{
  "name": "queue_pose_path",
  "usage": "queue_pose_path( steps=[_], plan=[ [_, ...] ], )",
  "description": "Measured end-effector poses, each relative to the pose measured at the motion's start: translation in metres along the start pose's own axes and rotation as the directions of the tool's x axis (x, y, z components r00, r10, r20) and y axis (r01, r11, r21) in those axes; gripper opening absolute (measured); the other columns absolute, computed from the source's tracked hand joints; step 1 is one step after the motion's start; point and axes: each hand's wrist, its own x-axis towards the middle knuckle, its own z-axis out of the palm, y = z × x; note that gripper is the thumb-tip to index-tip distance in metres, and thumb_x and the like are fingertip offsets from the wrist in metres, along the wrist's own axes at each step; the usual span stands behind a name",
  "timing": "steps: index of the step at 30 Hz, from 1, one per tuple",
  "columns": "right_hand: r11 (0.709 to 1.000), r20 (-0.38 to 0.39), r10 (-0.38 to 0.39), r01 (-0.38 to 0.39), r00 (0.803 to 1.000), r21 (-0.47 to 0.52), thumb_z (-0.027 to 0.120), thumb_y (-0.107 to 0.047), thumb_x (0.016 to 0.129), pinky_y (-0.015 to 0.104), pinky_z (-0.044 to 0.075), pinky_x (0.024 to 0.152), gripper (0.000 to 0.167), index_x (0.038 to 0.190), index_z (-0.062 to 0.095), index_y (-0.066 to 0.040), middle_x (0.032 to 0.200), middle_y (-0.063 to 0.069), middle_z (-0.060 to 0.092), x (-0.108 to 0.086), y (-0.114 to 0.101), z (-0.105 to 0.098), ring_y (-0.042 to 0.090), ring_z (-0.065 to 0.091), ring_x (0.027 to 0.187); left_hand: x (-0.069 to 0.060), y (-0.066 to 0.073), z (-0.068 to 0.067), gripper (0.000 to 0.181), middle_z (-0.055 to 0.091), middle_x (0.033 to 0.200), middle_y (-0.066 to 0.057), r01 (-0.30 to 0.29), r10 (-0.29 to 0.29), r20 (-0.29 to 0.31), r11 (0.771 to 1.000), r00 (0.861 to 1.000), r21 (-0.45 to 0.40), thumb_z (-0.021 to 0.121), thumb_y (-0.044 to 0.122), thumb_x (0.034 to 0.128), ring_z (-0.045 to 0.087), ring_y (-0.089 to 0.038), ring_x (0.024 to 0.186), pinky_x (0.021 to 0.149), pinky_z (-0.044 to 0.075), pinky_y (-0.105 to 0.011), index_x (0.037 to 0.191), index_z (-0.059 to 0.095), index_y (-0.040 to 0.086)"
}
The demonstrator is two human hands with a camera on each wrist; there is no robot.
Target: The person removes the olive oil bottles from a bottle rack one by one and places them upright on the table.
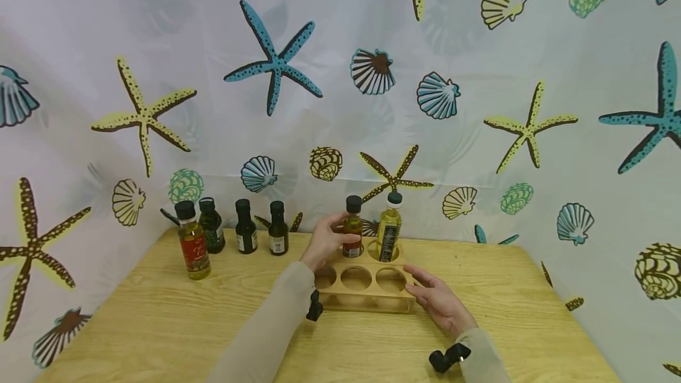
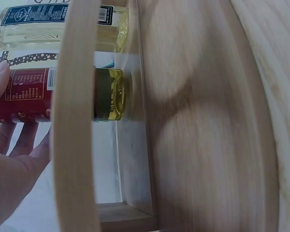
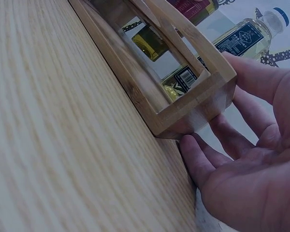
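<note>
A wooden bottle rack (image 1: pixel 367 302) stands on the table, with round holes in its top board. My left hand (image 1: pixel 326 242) holds a red-labelled oil bottle (image 1: pixel 352 229), thumb on one side and fingers on the other. That bottle stands upright in the rack's back row; its lower end shows below the top board in the left wrist view. To its right, a clear bottle of yellow oil (image 1: pixel 390 226) with a dark label sits in another back hole. My right hand (image 1: pixel 440 300) touches the rack's right end with its fingers extended, holding no bottle.
Left of the rack stand a larger red-labelled oil bottle (image 1: pixel 194 250), a dark green bottle (image 1: pixel 213 232) and two small dark bottles (image 1: pixel 246 232). Behind the wooden table (image 1: pixel 511 312) hangs a cloth (image 1: pixel 340 129) printed with starfish and shells.
</note>
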Motion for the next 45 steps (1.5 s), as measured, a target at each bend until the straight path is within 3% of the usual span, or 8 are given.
queue_pose_path(
  steps=[10, 14, 21, 30, 36, 45],
  plan=[
    [1.0, -0.002, 0.001, -0.001, 1.0, 0.003, 0.061, -0.01, 0.097, 0.056, 0.01, 0.121, 0.061, 0.152, 0.036, -0.009, 0.164, 0.017, 0.005, -0.002, -0.003, 0.0, 0.038, 0.011, 0.15, -0.002, 0.014, 0.0, 0.066, 0.058, 0.138, -0.01, -0.028, 0.026, -0.042, 0.999, 0.999, -0.04, 0.08, 0.01, 0.0819, 0.057, -0.032, 0.125, 0.1, 0.049, -0.052, 0.141, 0.054, 0.021],
    [1.0, 0.011, 0.003, -0.003, 1.0, 0.011, 0.06, -0.009, 0.097, 0.055, 0.011, 0.121, 0.061, 0.153, 0.034, -0.008, 0.164, 0.017, 0.005, -0.002, -0.003, 0.0, 0.038, 0.008, 0.15, -0.004, 0.02, -0.003, 0.066, 0.058, 0.138, -0.005, -0.02, 0.019, -0.047, 1.0, 0.999, -0.015, 0.081, 0.013, 0.0815, 0.057, -0.029, 0.126, 0.101, 0.048, -0.052, 0.141, 0.055, 0.023],
    [1.0, 0.024, 0.009, -0.01, 1.0, 0.022, 0.06, -0.008, 0.097, 0.054, 0.012, 0.121, 0.062, 0.153, 0.034, -0.007, 0.165, 0.015, 0.007, -0.002, 0.0, 0.001, 0.037, 0.006, 0.151, -0.012, 0.029, -0.006, 0.067, 0.06, 0.134, -0.007, -0.04, 0.04, -0.073, 0.999, 0.997, -0.003, 0.081, 0.015, 0.0818, 0.058, -0.028, 0.124, 0.098, 0.051, -0.05, 0.142, 0.053, 0.025],
    [1.0, 0.019, 0.001, -0.001, 1.0, 0.013, 0.059, -0.009, 0.098, 0.053, 0.016, 0.121, 0.061, 0.153, 0.033, -0.008, 0.164, 0.015, 0.009, -0.001, -0.002, 0.0, 0.035, 0.016, 0.15, -0.013, 0.045, -0.014, 0.063, 0.061, 0.133, -0.006, -0.044, 0.051, -0.119, 0.997, 0.992, 0.059, 0.082, 0.021, 0.081, 0.059, -0.028, 0.121, 0.096, 0.051, -0.051, 0.138, 0.056, 0.029],
    [1.0, 0.01, 0.001, -0.001, 1.0, -0.006, 0.059, -0.01, 0.098, 0.05, 0.02, 0.12, 0.061, 0.153, 0.034, -0.009, 0.164, 0.015, 0.011, -0.001, -0.001, 0.0, 0.032, 0.025, 0.146, -0.014, 0.048, -0.018, 0.063, 0.061, 0.133, -0.006, -0.029, 0.032, -0.126, 0.999, 0.991, 0.025, 0.082, 0.02, 0.0805, 0.058, -0.029, 0.123, 0.097, 0.05, -0.052, 0.137, 0.057, 0.03],
    [1.0, 0.018, 0.007, -0.007, 1.0, 0.023, 0.058, -0.009, 0.098, 0.052, 0.016, 0.121, 0.061, 0.154, 0.033, -0.008, 0.165, 0.014, 0.008, -0.002, -0.003, 0.001, 0.034, 0.02, 0.148, -0.02, 0.048, -0.023, 0.059, 0.062, 0.131, -0.007, -0.078, 0.08, -0.13, 0.997, 0.988, 0.017, 0.081, 0.018, 0.0818, 0.06, -0.031, 0.12, 0.094, 0.052, -0.05, 0.136, 0.059, 0.028]
  ],
)
